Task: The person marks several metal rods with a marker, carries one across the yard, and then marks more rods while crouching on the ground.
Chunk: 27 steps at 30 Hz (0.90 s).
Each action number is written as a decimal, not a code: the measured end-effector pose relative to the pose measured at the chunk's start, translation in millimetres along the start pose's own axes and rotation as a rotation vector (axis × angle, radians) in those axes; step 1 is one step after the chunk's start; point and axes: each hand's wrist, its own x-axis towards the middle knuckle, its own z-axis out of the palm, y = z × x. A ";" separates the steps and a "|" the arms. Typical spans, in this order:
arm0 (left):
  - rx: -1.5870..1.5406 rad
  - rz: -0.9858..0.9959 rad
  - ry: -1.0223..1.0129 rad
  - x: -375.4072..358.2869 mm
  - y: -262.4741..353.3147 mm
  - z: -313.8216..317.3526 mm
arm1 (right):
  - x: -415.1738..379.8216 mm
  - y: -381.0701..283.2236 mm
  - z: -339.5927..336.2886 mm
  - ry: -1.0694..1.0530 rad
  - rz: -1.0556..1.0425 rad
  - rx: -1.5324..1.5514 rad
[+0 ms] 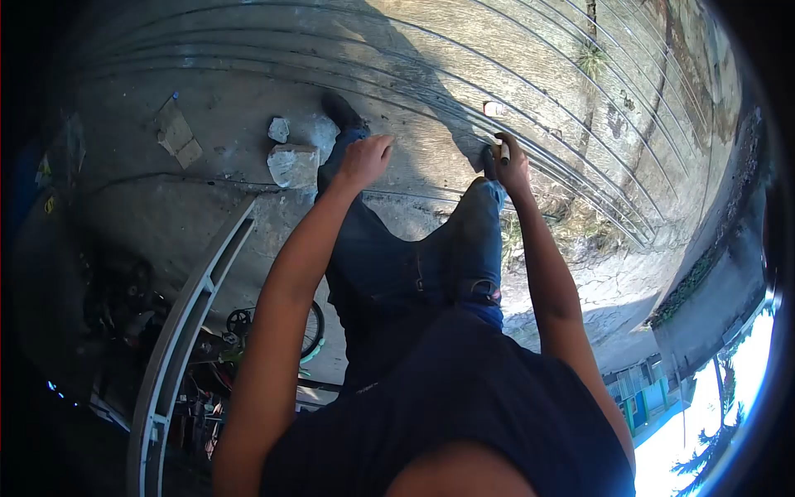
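My left hand (pixel 366 161) is above my knee on the left, its fingers curled closed; whatever may be inside is hidden. My right hand (pixel 513 164) is wrapped round a short white stick (pixel 504 152) with a dark end, beside my other knee. Long thin rods (pixel 546 151) run across the ground past my right hand, several of them bunched close together. A small white and red container (pixel 493 108) lies on the ground just beyond that hand.
Two pale broken blocks (pixel 293 166) (pixel 279 128) rest near my foot, with torn cardboard (pixel 178 134) farther left. A grey metal frame (pixel 179 331) rises at the lower left, beside a bicycle wheel (pixel 320 331). Upper right, a small plant (pixel 591 60) grows from a crack.
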 end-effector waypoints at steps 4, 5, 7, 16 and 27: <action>0.161 0.302 -0.320 44.8 -76.6 -37.0 | 5.5 0.7 90.6 0.004 0.130 0.155; 0.152 0.313 -0.362 51.4 -91.6 -42.4 | 7.2 -8.4 110.3 -0.031 0.152 0.188; 0.165 0.333 -0.312 72.7 -121.0 -46.5 | 14.4 -18.4 150.3 -0.055 0.234 0.205; 0.231 0.348 -0.408 163.1 -221.9 39.4 | 112.9 49.3 291.3 -0.145 0.000 0.100; 0.216 0.663 -0.127 327.1 -331.3 248.6 | 246.9 217.2 461.8 0.055 -0.439 -0.094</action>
